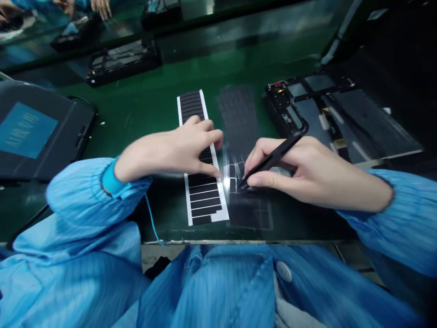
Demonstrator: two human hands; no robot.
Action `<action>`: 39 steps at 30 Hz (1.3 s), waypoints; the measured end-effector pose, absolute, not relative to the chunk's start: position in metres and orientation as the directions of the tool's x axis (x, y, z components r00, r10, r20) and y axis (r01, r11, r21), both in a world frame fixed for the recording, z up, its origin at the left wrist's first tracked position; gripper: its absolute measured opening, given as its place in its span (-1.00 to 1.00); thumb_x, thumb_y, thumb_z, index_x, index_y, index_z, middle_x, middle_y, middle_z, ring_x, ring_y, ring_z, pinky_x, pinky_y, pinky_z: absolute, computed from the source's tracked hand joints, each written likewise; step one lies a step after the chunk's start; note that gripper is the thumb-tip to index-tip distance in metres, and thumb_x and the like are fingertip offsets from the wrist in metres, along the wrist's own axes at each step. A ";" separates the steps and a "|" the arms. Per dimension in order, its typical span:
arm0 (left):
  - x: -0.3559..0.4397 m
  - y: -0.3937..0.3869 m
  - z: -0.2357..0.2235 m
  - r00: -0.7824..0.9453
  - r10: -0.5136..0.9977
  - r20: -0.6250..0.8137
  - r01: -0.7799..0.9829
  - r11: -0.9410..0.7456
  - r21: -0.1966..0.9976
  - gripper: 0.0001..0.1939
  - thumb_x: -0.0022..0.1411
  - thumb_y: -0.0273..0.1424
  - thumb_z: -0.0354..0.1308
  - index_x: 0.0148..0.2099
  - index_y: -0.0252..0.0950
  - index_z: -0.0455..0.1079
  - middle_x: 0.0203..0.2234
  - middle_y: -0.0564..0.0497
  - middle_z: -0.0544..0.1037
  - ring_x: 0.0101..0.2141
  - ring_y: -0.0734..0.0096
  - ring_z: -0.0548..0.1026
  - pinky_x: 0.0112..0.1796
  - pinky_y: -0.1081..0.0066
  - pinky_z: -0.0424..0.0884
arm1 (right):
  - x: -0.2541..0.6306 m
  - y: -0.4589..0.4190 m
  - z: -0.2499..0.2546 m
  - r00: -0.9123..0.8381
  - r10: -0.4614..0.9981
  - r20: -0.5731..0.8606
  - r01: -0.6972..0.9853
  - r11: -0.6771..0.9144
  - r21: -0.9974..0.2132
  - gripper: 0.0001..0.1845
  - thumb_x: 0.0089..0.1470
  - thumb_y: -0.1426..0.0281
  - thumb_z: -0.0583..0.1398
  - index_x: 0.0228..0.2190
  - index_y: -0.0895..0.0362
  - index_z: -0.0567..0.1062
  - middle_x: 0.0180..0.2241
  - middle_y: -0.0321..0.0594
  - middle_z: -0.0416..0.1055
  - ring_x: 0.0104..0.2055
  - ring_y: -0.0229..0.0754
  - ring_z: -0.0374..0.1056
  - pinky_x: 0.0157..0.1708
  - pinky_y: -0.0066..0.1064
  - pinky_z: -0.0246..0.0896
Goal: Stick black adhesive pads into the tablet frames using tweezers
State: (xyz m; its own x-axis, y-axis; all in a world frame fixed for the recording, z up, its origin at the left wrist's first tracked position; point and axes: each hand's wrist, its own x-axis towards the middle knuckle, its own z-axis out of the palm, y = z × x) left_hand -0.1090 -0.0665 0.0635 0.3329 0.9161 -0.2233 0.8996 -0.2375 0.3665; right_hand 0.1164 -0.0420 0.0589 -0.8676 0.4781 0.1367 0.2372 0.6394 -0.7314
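Note:
My left hand (pixel 170 150) spans a white-backed strip of black pads (pixel 205 200) lying on the green mat, its fingertips on the strip and hiding the strip's middle. My right hand (pixel 307 175) is shut on black tweezers (pixel 275 159). Their tips come down at the edge of a dark, semi-transparent sheet of small squares (pixel 239 118), just right of the strip. A bright glare near the tips hides whether they hold a piece.
A black device frame with panels (pixel 307 109) lies to the right, and another (pixel 123 61) lies further back. A dark case with a blue label (pixel 41 132) sits at left. A co-worker's hands (pixel 100 7) show at the top edge. The mat's front edge runs below my arms.

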 end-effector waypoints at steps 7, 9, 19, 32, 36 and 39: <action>-0.183 -0.024 0.033 -0.258 0.962 -0.088 0.879 0.271 0.391 -0.39 -0.25 -0.17 0.38 -0.22 -0.43 0.26 -0.35 0.00 0.22 -0.07 -0.01 0.29 -0.02 0.11 0.17 | 0.129 -0.023 0.054 -0.823 0.548 -0.149 0.528 0.643 -0.555 -0.54 0.12 0.08 -0.04 -0.61 0.13 0.28 -0.58 -0.22 0.33 -0.57 -0.29 0.24 -0.54 -0.41 0.07; -0.187 -0.013 0.027 -0.281 0.953 -0.113 0.840 0.301 0.450 -0.38 -0.30 -0.25 0.41 -0.18 -0.40 0.28 -0.35 0.00 0.21 -0.07 -0.03 0.29 -0.03 0.13 0.19 | 0.125 -0.024 0.046 -0.839 0.497 -0.223 0.535 0.675 -0.508 -0.56 0.13 0.11 -0.04 -0.61 0.14 0.27 -0.53 -0.20 0.32 -0.55 -0.29 0.22 -0.50 -0.39 0.11; -0.171 -0.067 0.034 0.243 0.966 -0.089 0.892 -0.186 0.412 -0.01 -0.39 -0.09 0.38 0.11 -0.32 0.16 0.15 -0.21 0.14 0.19 -0.17 -0.05 0.13 0.07 -0.08 | 0.091 -0.003 0.049 -0.826 0.400 -0.398 0.558 0.470 -0.684 -0.60 0.16 0.18 -0.04 -0.54 0.17 0.33 -0.52 -0.22 0.41 -0.47 -0.29 0.35 -0.41 -0.45 0.21; -0.119 -0.092 0.124 0.140 0.940 0.310 0.814 -0.288 0.505 -0.76 0.09 -0.26 0.17 -0.24 -0.32 0.40 -0.47 0.08 0.37 -0.43 0.45 0.36 -0.43 0.50 0.26 | 0.146 0.014 0.093 -0.577 0.815 -0.051 0.512 0.312 -0.801 -0.58 0.05 0.16 0.12 -0.61 0.24 0.43 -0.66 -0.29 0.31 -0.65 -0.47 0.18 -0.65 -0.58 0.04; -0.081 -0.069 0.124 0.246 0.965 0.096 0.537 -0.218 0.815 -0.79 0.23 -0.30 0.01 -0.19 -0.33 0.33 -0.46 0.06 0.35 -0.45 0.52 0.36 -0.44 0.51 0.28 | 0.170 0.014 0.101 -0.313 0.949 0.046 0.395 0.174 -0.902 -0.63 0.06 0.23 0.15 -0.61 0.25 0.40 -0.69 -0.31 0.25 -0.72 -0.50 0.11 -0.79 -0.61 -0.11; -0.066 -0.037 0.083 0.369 0.917 -0.152 0.657 -0.141 0.741 -0.75 0.24 -0.27 -0.04 -0.30 -0.36 0.31 -0.52 0.03 0.35 -0.50 0.48 0.36 -0.43 0.44 0.30 | 0.180 0.008 0.099 -0.281 0.959 0.042 0.319 0.135 -0.938 -0.67 0.10 0.30 0.12 -0.58 0.25 0.40 -0.67 -0.31 0.29 -0.72 -0.47 0.17 -0.78 -0.60 0.00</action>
